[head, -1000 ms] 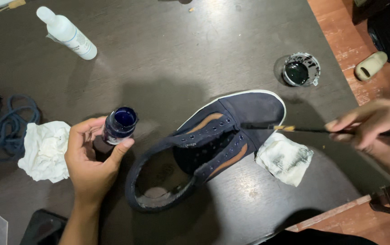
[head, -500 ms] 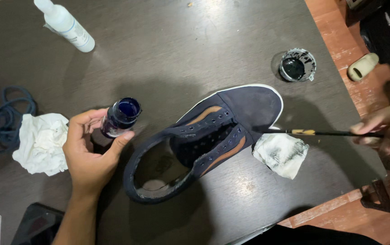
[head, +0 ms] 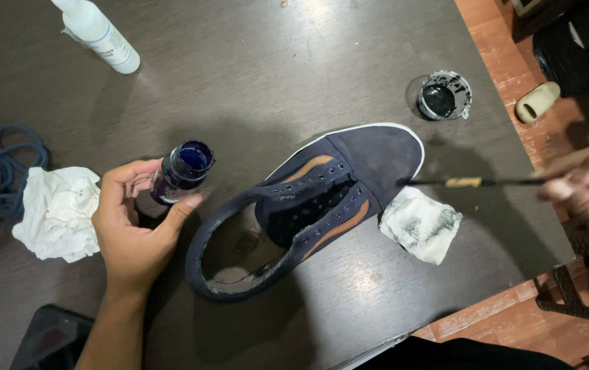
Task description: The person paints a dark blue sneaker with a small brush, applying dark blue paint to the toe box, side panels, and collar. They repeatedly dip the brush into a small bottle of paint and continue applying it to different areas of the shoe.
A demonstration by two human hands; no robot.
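A dark brown table point(head: 253, 68) filled most of the view from above, with reddish floor tiles showing past its right edge. Near the middle lay a navy canvas shoe point(head: 308, 205), unlaced, with tan side panels and a white sole edge, its toe pointing up and to the right and its open heel toward the viewer. The left hand point(head: 133, 229) was curled closed around a small open bottle point(head: 179, 171) of dark blue liquid, holding it upright just left of the shoe's heel opening. The right hand point(head: 582, 181), blurred at the right edge, had its fingers pinched together on the end of a long thin brush point(head: 472, 182), whose tip touched the outer side of the toe. A stained, crumpled tissue point(head: 421, 225) sat against the shoe just under the brush tip. A crumpled white cloth point(head: 58, 212) lay left of the bottle hand, beside a coil of blue laces point(head: 0, 171). Farther off stood a small open tin point(head: 445, 94) of dark polish, and a white spray bottle point(head: 99, 34) lay near the top left. To colour the toe well, the bottle probably needed to stay level and close for reloading, while light, even strokes kept the blue off the white sole edge, with the tissue ready to catch drips.
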